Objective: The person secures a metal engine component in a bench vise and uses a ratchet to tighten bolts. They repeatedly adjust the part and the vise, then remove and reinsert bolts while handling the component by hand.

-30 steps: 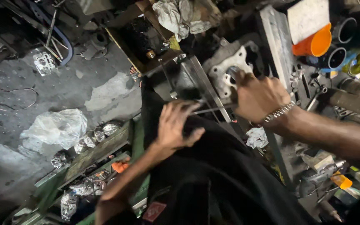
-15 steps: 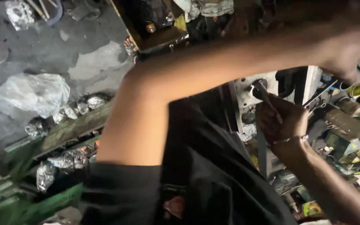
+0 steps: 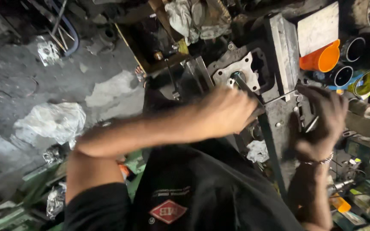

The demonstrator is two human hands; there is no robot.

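Left hand lowered again, fist closed on tool shaft at metal casting; right hand shifted rightward, gripping thin rod.

Single view only, a head-worn camera, so no second view shared any part of the scene. It looked steeply down the wearer's own chest, the black shirt filling the near bottom edge. The frame was rolled, the workbench edge running slantwise. The lens sat close: the left hand lay mid-frame, the right hand toward the right, both at arm's reach and slightly blurred. The metal casting stood just beyond them. The grey concrete floor took the far left, well below. Shelved clutter with an orange cup filled the far right.
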